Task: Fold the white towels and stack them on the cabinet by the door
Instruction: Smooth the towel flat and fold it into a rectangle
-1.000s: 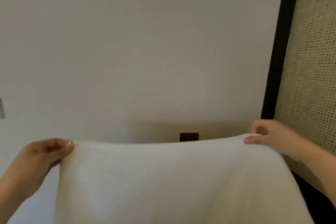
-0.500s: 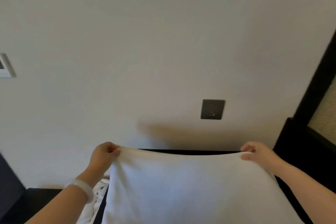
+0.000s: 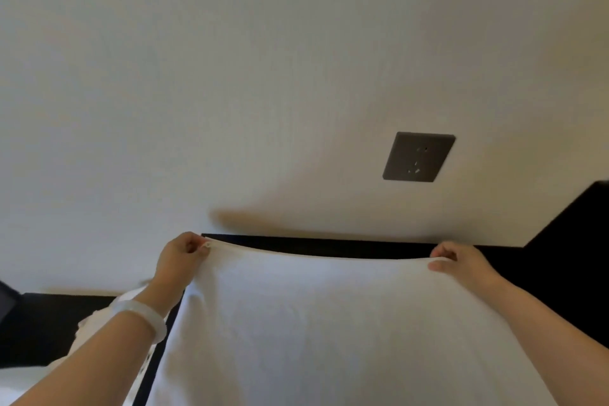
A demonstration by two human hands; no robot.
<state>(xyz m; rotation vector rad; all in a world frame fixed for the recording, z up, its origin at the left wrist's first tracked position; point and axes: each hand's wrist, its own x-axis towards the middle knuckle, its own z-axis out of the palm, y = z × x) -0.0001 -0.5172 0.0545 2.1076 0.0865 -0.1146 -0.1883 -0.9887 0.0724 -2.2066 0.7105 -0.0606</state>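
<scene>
1. White cloth towel (image 3: 329, 323) is held spread in front of the person. Its top edge runs left-right and sags slightly mid-span.
2. Left hand (image 3: 179, 257) pinches the left top corner and right hand (image 3: 461, 262) the right one. Both are level and equally near.
3. Black flat cabinet top (image 3: 329, 245) sits just beyond that edge.
4. Likely next: bring the corners together, keeping the edge level.

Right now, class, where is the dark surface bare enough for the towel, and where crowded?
Bare: the dark surface strip between towel and wall, and right of the right hand. Crowded: bunched white cloth at the wrist of the left hand.
</scene>
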